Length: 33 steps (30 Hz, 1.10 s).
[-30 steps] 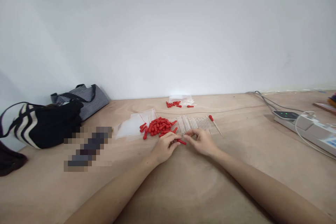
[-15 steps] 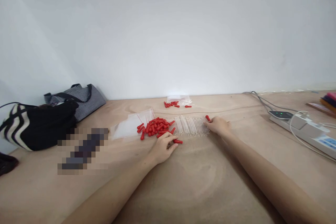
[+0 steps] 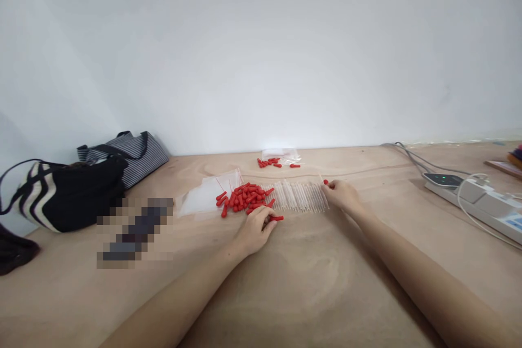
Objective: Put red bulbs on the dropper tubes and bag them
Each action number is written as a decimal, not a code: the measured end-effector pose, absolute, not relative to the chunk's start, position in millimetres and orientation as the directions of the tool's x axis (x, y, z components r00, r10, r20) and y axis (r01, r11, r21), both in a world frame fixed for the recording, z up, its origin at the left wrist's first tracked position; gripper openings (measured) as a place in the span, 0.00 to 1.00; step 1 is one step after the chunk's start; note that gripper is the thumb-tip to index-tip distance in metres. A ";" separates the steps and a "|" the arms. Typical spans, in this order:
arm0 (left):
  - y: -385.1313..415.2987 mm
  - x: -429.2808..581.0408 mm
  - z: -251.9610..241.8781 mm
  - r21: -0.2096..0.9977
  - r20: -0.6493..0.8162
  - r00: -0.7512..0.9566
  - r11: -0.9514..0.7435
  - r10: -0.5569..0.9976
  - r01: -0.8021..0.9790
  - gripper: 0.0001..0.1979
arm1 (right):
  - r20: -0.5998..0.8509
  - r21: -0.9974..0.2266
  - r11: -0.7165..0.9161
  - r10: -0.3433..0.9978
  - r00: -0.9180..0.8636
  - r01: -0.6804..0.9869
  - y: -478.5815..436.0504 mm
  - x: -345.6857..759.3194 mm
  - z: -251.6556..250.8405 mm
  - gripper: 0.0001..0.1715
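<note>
Red bulb (image 3: 278, 218), half hidden, is pinched by the left hand (image 3: 255, 229); whether the right hand (image 3: 343, 195) pinches anything I cannot tell.

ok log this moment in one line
left hand: holds red bulb; right hand: at right end of rods; red pile: left of rods

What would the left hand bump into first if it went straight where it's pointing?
Probably the row of thin pale tubes, ahead and right of the left hand, though it might brush the red rubber bulbs; its height above the table is unclear.

Heaped red bulbs (image 3: 245, 197), pale thin rods (image 3: 299, 197) alongside
</note>
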<state>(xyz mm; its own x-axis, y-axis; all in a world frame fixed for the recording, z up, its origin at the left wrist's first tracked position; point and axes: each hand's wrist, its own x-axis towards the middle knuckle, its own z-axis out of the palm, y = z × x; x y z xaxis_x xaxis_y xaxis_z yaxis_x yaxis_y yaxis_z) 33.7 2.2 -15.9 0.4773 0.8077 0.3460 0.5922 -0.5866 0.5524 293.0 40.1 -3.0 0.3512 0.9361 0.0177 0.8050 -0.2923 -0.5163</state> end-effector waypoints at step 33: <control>8.9 26.0 -17.3 0.597 0.447 0.407 -0.604 0.797 0.528 0.07 | 0.512 -0.451 0.573 0.794 -0.328 0.684 -17.3 220.1 -28.2 0.13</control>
<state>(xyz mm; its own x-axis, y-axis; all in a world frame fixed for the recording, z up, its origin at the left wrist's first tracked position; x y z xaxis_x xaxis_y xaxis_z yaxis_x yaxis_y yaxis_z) 26.0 8.9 -17.3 0.4065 0.7971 0.4466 0.5277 -0.6039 0.5974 220.1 -17.3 -28.2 -0.3276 0.7940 0.5122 0.6842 0.5732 -0.4509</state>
